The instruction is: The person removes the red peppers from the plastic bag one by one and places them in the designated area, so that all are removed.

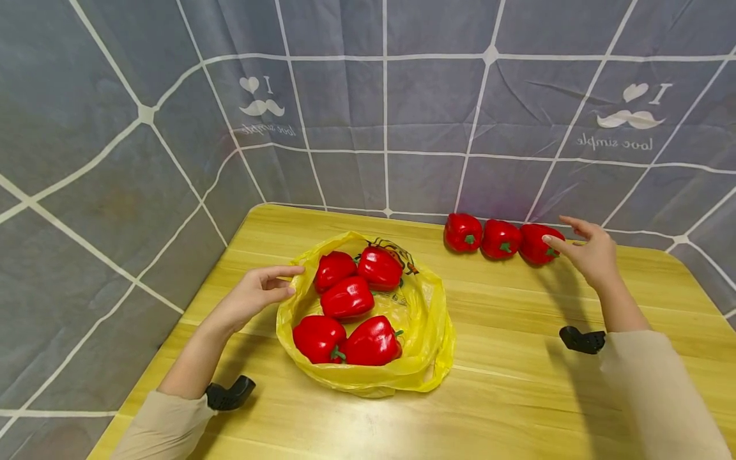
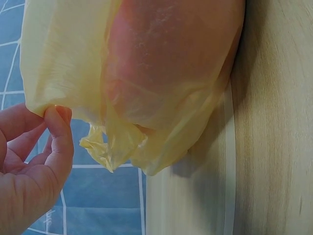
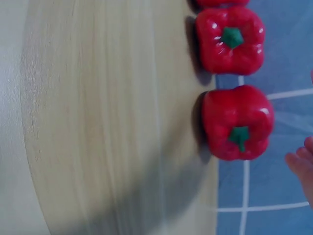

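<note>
My left hand (image 1: 248, 298) pinches the left rim of a yellow plastic bag (image 1: 432, 319); the left wrist view shows thumb and finger on the bag's edge (image 2: 68, 93). Inside the wide-mouthed bag lie several glossy red bell peppers (image 1: 347, 298) with green stems. At the table's back edge, my right hand (image 1: 595, 252) hovers by the rightmost pepper (image 1: 537, 244) of a row of three, thumb and fingers spread. In the right wrist view a gap separates the fingertips (image 3: 293, 164) from that pepper (image 3: 237, 122).
Two more red peppers, a middle one (image 1: 501, 239) and a left one (image 1: 462, 232), stand in the row. A grey-blue curtain with white lines (image 1: 425, 115) hangs behind and left of the wooden table (image 1: 494, 396). Bag handles (image 1: 439, 374) droop at the right front.
</note>
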The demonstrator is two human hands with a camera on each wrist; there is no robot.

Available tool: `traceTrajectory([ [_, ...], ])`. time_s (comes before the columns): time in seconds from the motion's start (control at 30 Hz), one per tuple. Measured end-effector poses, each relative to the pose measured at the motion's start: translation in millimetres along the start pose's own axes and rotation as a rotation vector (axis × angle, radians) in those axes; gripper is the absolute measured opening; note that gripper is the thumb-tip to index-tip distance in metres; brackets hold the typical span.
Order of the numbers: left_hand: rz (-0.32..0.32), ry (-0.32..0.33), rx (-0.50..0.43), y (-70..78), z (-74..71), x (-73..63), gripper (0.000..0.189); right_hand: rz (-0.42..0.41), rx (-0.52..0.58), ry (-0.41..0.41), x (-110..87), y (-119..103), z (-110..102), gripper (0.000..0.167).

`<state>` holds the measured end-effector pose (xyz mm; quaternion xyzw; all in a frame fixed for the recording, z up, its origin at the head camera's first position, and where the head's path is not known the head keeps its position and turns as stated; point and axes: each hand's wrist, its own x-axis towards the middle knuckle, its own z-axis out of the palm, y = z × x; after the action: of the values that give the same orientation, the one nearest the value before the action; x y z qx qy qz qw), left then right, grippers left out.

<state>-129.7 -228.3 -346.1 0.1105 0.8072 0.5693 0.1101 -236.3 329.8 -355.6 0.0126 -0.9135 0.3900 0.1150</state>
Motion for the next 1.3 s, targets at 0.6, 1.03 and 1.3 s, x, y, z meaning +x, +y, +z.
traceTrajectory([
  [0.6,0.012,0.008,0.008,-0.8,0.5,0.8,0.041,-0.231,0.090,-0.166,-26.4,-70,9,0.051],
  [1.03,0.020,0.006,0.007,-1.4,0.8,0.2,0.041,-0.522,0.238,-0.332,-52.7,-103,39,0.058],
  [1.3,0.004,0.013,0.004,-2.6,1.5,0.8,0.042,-0.572,0.221,-0.422,-68.5,-118,58,0.060],
])
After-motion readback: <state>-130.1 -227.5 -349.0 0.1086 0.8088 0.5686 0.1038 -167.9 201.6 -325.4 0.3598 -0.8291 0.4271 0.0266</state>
